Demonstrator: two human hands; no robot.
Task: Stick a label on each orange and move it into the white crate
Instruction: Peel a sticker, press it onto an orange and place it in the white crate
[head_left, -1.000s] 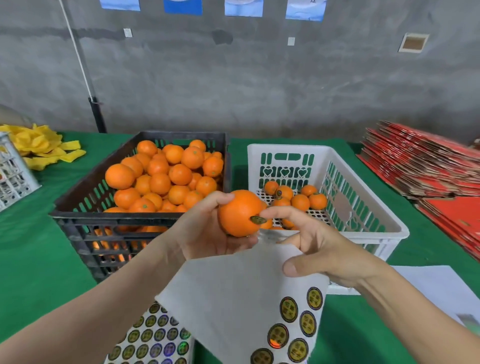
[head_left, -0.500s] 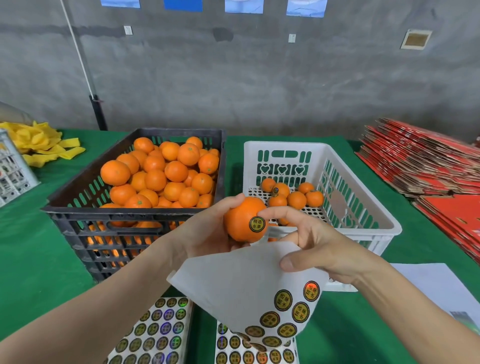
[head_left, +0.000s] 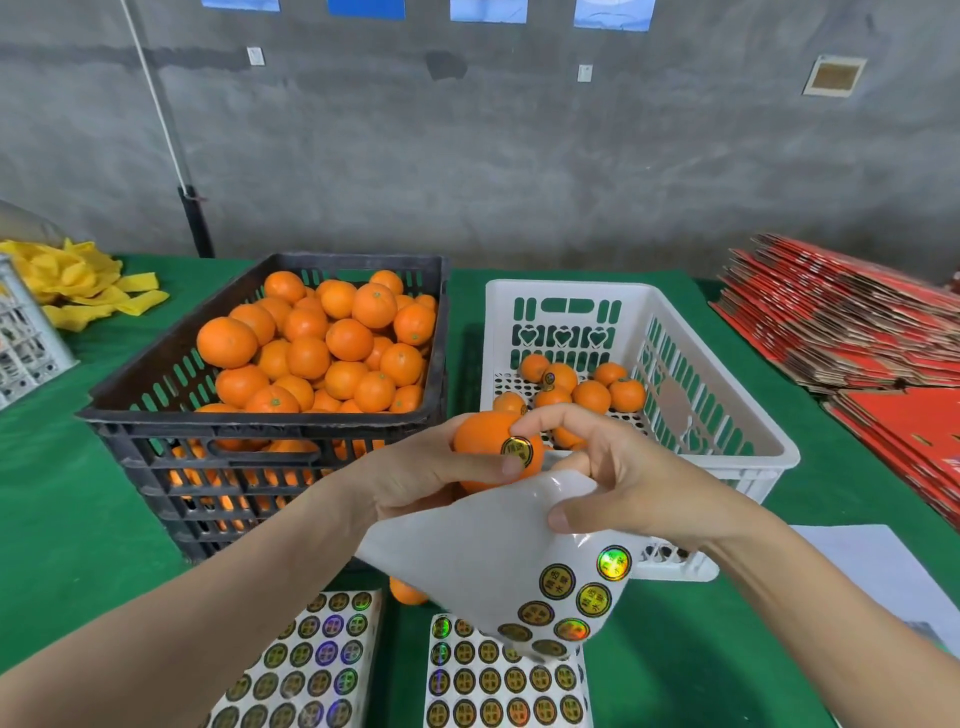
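Note:
My left hand (head_left: 415, 473) grips an orange (head_left: 480, 441) in front of the two crates; a round gold label (head_left: 517, 450) is stuck on its face. My right hand (head_left: 618, 478) holds a curled label sheet (head_left: 483, 566) between thumb and fingers, and its index fingertip touches the orange just above the label. The black crate (head_left: 270, 431) at the left is heaped with oranges. In the white crate (head_left: 737, 415) at the right lie several oranges (head_left: 589, 395).
Two flat sheets of round labels (head_left: 498, 680) lie on the green table near me, with a loose orange (head_left: 405, 592) between them. Stacked red cartons (head_left: 857, 332) fill the right side, yellow wrappers (head_left: 78, 286) and a grey crate (head_left: 26, 338) the left.
The label went from edge-on under my right fingertip to flat on the orange. My right index finger lifted to just above it, and the sheet curled up higher.

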